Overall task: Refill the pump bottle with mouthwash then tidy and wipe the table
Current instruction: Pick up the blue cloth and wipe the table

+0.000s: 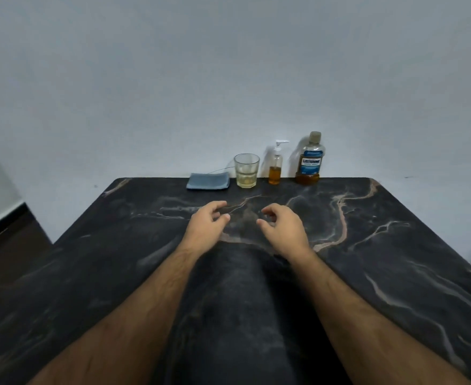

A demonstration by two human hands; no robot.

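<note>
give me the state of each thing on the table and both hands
mouthwash bottle: upright, capped, amber liquid low at the bottom
pump bottle: upright, pump on, under half full of amber liquid
glass: upright, a little pale liquid in it
blue cloth: folded, flat by the wall
left hand: fingers loosely curled, holds nothing
right hand: fingers loosely curled, holds nothing

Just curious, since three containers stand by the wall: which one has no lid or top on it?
The glass, left of the other two. Its mouth is open, while the pump bottle carries a white pump and the mouthwash bottle a cap.
</note>
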